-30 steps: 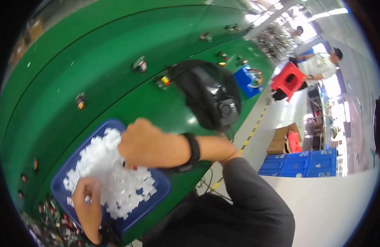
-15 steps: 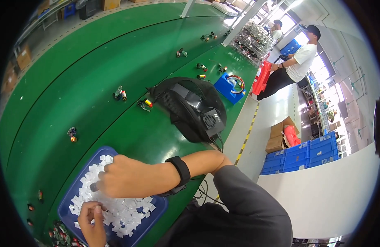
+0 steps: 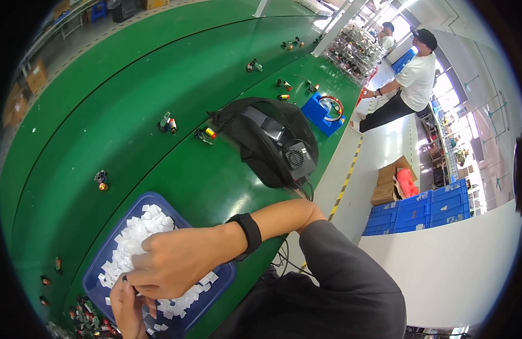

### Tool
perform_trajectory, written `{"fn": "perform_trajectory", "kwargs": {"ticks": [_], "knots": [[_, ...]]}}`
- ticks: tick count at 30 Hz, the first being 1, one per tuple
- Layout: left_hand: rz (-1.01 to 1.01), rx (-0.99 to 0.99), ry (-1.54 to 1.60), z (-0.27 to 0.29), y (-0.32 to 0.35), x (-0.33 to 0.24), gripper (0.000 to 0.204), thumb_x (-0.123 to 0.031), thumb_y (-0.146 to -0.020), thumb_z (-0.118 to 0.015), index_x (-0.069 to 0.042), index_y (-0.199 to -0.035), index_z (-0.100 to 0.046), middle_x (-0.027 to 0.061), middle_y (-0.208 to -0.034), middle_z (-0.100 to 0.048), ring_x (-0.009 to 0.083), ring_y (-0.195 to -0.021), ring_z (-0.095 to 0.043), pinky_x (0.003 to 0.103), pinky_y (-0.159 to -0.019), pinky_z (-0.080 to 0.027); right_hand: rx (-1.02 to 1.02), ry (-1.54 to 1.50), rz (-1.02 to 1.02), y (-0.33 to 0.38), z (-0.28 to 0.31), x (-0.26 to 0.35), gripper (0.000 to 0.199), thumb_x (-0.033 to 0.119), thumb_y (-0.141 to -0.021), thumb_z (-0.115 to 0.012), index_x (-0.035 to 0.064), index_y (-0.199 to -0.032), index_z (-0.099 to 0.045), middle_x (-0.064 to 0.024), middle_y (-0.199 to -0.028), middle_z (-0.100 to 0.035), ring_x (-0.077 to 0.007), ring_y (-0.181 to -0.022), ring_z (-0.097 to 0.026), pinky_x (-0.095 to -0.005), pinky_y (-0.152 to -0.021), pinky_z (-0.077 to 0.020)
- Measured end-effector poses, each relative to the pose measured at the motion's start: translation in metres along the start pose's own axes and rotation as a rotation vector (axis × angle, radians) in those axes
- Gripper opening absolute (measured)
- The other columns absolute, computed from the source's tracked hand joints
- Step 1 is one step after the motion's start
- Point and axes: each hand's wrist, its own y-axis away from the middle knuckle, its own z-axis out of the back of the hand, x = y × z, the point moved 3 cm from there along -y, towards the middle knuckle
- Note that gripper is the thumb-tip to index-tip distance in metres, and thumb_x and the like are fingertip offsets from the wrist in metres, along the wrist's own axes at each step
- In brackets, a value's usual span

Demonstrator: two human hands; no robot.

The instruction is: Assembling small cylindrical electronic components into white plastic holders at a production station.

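Note:
A blue tray (image 3: 222, 285) full of small white square pieces (image 3: 137, 233) sits on the green tabletop before me. Above it my two hands meet, fingertips touching or nearly so. My right hand (image 3: 173, 261), with a black band on its wrist, is closed, palm down. Below it my left hand (image 3: 127, 308) is curled, its thumb and fingers pinched near the right fingertips. A small dark thing (image 3: 125, 279) shows where the fingers meet; most of it is hidden, and I cannot make out its kind.
Beyond the tray lies a black mesh bag (image 3: 261, 141) with a dark device on it. A blue fixture with a ring (image 3: 324, 114) stands farther off. Small component assemblies (image 3: 167, 123) dot the green surface, several heaped (image 3: 88, 319) left of the tray. A person (image 3: 413, 79) stands at the right.
My right hand has come down and toward my left hand, bringing the small dark thing to the left fingertips. The person at the right has shifted, and the view has turned slightly.

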Motion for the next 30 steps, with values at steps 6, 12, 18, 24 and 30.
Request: {"fn": "perform_trajectory", "kwargs": {"ticks": [6, 12, 18, 24, 30], "knots": [[-0.145, -0.154, -0.035, -0.006, 0.018, -0.022, 0.036, -0.017, -0.094, -0.066, 0.008, -0.117, -0.053, 0.01, -0.087, -0.065, 0.0125, -0.056, -0.057, 0.023, -0.047, -0.045, -0.104, -0.488, -0.203, -0.01, -0.006, -0.015, 0.016, 0.018, -0.082, -0.073, 0.0065, -0.093, -0.069, -0.0044, -0.092, -0.062, -0.0172, -0.07, -0.063, -0.03, -0.05, -0.0485], [-0.305, -0.072, -0.114, -0.024, 0.007, -0.025, 0.033, 0.002, -0.092, -0.069, 0.002, -0.123, -0.058, 0.0067, -0.097, -0.066, 0.0093, -0.077, -0.062, 0.021, -0.056, -0.051, -0.018, -0.859, -0.65, -0.008, -0.003, -0.033, 0.026, 0.006, -0.081, -0.081, 0.0042, -0.105, -0.07, -0.0067, -0.101, -0.067, -0.0148, -0.081, -0.066, -0.0265, -0.06, -0.0553], [-0.31, -0.07, -0.175, -0.027, 0.005, -0.023, 0.031, -0.002, -0.091, -0.071, 0.0, -0.12, -0.06, 0.007, -0.096, -0.066, 0.0107, -0.078, -0.063, 0.025, -0.06, -0.053, -0.142, -0.955, -0.897, -0.002, -0.01, -0.039, 0.026, 0.003, -0.085, -0.076, 0.0013, -0.11, -0.068, -0.0075, -0.107, -0.067, -0.013, -0.085, -0.066, -0.0242, -0.061, -0.0546], [-0.401, -0.053, -0.489, -0.029, -0.002, -0.028, 0.032, -0.004, -0.088, -0.074, -0.001, -0.117, -0.061, 0.0066, -0.098, -0.068, 0.0135, -0.079, -0.064, 0.028, -0.064, -0.054, 0.168, -1.089, -0.997, 0.0, -0.016, -0.04, 0.026, 0.003, -0.086, -0.074, 0.0003, -0.111, -0.066, -0.0075, -0.109, -0.07, -0.0119, -0.089, -0.067, -0.0233, -0.067, -0.0542], [-0.425, -0.162, -0.365, -0.036, -0.006, -0.027, 0.029, -0.005, -0.086, -0.074, -0.001, -0.112, -0.062, 0.0063, -0.098, -0.067, 0.0141, -0.079, -0.065, 0.028, -0.068, -0.054, 0.094, -0.965, -0.888, 0.001, -0.017, -0.035, 0.027, 0.002, -0.085, -0.074, 0.0003, -0.111, -0.066, -0.0069, -0.106, -0.071, -0.0121, -0.089, -0.068, -0.0241, -0.07, -0.0548]]}}
